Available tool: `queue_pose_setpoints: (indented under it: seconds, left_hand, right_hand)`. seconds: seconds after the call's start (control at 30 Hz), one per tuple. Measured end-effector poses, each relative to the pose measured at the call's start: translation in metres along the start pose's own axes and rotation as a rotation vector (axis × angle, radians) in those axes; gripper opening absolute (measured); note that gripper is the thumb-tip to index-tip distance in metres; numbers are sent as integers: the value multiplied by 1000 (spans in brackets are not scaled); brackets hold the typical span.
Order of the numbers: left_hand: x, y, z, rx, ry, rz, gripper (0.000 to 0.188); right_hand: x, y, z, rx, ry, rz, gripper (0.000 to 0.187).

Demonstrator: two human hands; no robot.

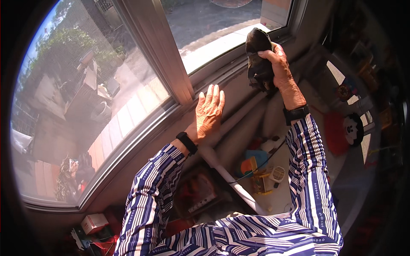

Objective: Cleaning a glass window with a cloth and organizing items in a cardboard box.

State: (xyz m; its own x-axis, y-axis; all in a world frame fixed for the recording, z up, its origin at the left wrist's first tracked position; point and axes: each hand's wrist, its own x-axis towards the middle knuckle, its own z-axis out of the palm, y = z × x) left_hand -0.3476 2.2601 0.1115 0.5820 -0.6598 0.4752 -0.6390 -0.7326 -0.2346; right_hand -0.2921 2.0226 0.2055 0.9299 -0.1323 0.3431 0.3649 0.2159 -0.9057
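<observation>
My right hand [279, 68] is closed around a crumpled dark cloth [258, 55], its thumb pressed over the front. The cloth is raised beside the right end of the window's lower frame [226, 70]; whether it touches the frame I cannot tell. Fingers stretched and close together, my left hand [208, 112] rests against the window ledge, just right of the foot of the upright window post [171, 55]. It holds nothing. Both wrists wear black bands, and striped sleeves cover my forearms.
A mesh-covered window pane [85, 106] fills the left side. Below my arms, a white pipe [239, 187] slants down past a yellow toy [262, 181] and a blue object [256, 158]. A white box [94, 223] sits at lower left. A red item [335, 132] lies at right.
</observation>
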Motion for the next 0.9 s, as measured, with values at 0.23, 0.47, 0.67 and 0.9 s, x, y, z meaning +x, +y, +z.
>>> queue_pose_setpoints:
  seconds: [0.23, 0.47, 0.67, 0.9]
  left_hand:
    - [10, -17, 34, -186, -68, 5, 45]
    - [7, -19, 32, -163, -65, 41, 45]
    - [9, -20, 35, 14, 39, -5, 53]
    - [13, -14, 29, 125, 40, 44, 72]
  right_hand:
    - [-25, 46, 97, -1144, -312, -750, 43]
    - [-7, 80, 108, -1088, -244, -863, 35]
    - [25, 83, 61, -1165, -55, -698, 37]
    - [139, 69, -80, -1372, 373, -5, 33]
